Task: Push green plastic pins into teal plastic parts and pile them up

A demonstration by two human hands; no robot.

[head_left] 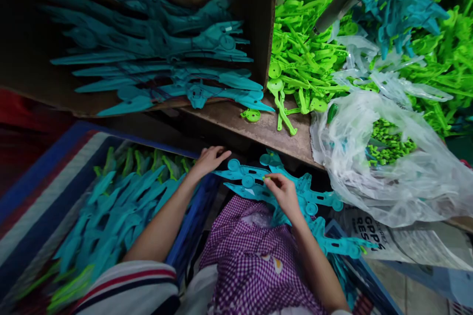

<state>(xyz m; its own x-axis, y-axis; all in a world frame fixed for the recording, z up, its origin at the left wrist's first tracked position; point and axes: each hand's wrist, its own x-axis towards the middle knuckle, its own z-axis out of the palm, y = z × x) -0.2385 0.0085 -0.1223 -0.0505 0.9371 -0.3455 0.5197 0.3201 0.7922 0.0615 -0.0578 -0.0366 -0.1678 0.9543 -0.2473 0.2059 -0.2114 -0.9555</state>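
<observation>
Across my lap lie several teal plastic parts (258,177), long and pointed with round discs and slots. My right hand (284,194) is over them, thumb and forefinger pinching a small green plastic piece (266,178) close to the upper teal part. To the left, my left hand (212,161) hovers by the pointed tip of that part. Its fingers are stretched out and I see nothing in them. A clear plastic bag (343,157) at the right holds many small green pieces (393,142).
A cardboard box (271,19) of teal parts stands at the upper left. Green arm-shaped parts (306,54) are heaped on the wooden table (251,125), under a grey bar (347,2). A blue crate (192,231) with teal and green parts sits at my left.
</observation>
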